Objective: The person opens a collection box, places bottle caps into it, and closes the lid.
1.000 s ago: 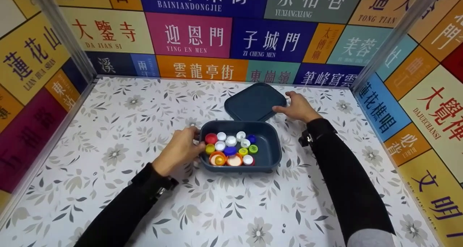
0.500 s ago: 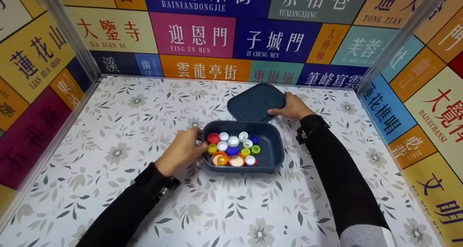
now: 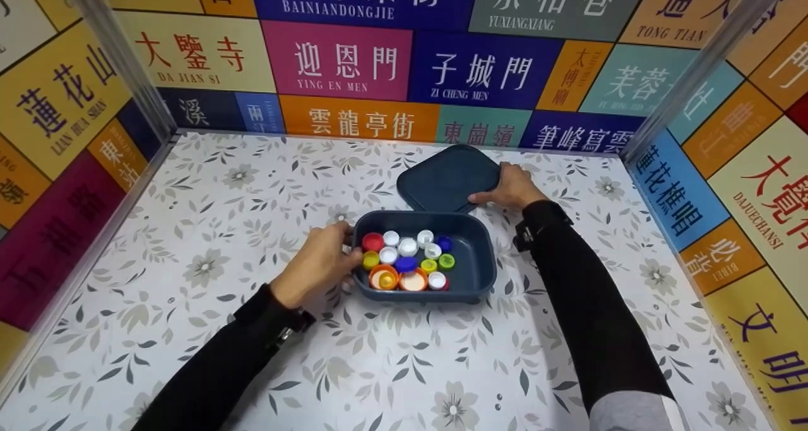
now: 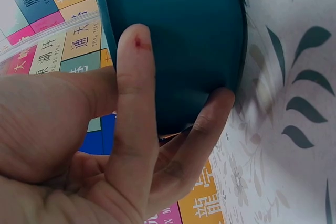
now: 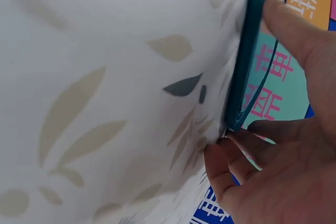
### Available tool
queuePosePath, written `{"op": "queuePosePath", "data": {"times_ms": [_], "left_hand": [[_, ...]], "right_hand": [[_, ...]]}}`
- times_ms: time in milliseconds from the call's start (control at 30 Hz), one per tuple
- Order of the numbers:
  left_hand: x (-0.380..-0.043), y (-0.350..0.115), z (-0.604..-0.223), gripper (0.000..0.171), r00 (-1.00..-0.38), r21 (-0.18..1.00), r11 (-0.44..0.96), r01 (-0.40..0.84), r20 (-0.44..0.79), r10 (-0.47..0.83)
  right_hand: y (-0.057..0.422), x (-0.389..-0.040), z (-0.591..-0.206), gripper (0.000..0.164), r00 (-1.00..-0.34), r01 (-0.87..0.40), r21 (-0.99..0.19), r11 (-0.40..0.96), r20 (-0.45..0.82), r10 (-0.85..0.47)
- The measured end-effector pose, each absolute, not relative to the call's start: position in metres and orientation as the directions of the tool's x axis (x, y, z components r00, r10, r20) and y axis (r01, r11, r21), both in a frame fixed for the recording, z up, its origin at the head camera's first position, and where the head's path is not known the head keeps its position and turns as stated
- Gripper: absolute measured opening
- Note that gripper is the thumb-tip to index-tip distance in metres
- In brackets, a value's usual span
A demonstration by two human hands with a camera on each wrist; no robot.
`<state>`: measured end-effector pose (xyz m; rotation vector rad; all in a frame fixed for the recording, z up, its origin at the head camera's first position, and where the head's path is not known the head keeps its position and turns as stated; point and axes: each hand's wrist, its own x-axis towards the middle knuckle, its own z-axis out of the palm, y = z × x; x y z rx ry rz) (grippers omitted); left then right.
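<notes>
A dark blue-green plastic box [image 3: 473, 254] stands on the table, its lid off. Several bottle caps [image 3: 407, 247] in white, red, yellow, blue, green and orange lie in it, mostly toward the left. My left hand [image 3: 320, 260] holds the box's left end; in the left wrist view, fingers [image 4: 137, 72] lie against its outer wall [image 4: 184, 35]. Behind the box lies the matching lid [image 3: 448, 177], flat on the table. With thumb and fingers, my right hand [image 3: 510, 188] grips its right edge, and the right wrist view shows the lid's rim [image 5: 247, 56] between them.
The table [image 3: 252, 355] has a white cloth with grey leaves and flowers. Colourful panels [image 3: 341, 59] with printed characters rise at the back and both sides. The lid's front corner lies close to the box's back rim.
My right hand has moved slightly left onto the lid's edge and now grips it. The view has shifted a little. Box, caps and left hand keep their places.
</notes>
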<state>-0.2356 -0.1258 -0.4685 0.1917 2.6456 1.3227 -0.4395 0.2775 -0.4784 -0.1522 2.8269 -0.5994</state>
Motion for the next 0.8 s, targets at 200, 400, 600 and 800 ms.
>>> {"op": "queuePosePath", "data": {"times_ms": [200, 400, 600, 800], "left_hand": [[-0.242, -0.131, -0.483, 0.033, -0.973, 0.822, 0.565, 0.067, -0.071, 0.218], [-0.235, -0.126, -0.468, 0.036, -0.979, 0.768, 0.640, 0.034, -0.103, 0.176], [-0.234, -0.123, -0.467, 0.035, -0.978, 0.781, 0.624, 0.014, -0.121, 0.173], [-0.234, -0.121, -0.468, 0.033, -0.975, 0.799, 0.601, -0.027, -0.153, 0.161]], "right_hand": [[0.280, -0.442, -0.477, 0.122, -0.968, -0.007, -0.454, 0.891, -0.222, -0.121], [0.293, -0.467, -0.509, 0.106, -0.981, -0.011, -0.548, 0.837, -0.158, -0.116], [0.285, -0.461, -0.509, 0.119, -0.978, -0.064, -0.519, 0.852, -0.138, -0.158], [0.267, -0.440, -0.487, 0.132, -0.961, -0.112, -0.465, 0.878, -0.175, -0.215]]}}
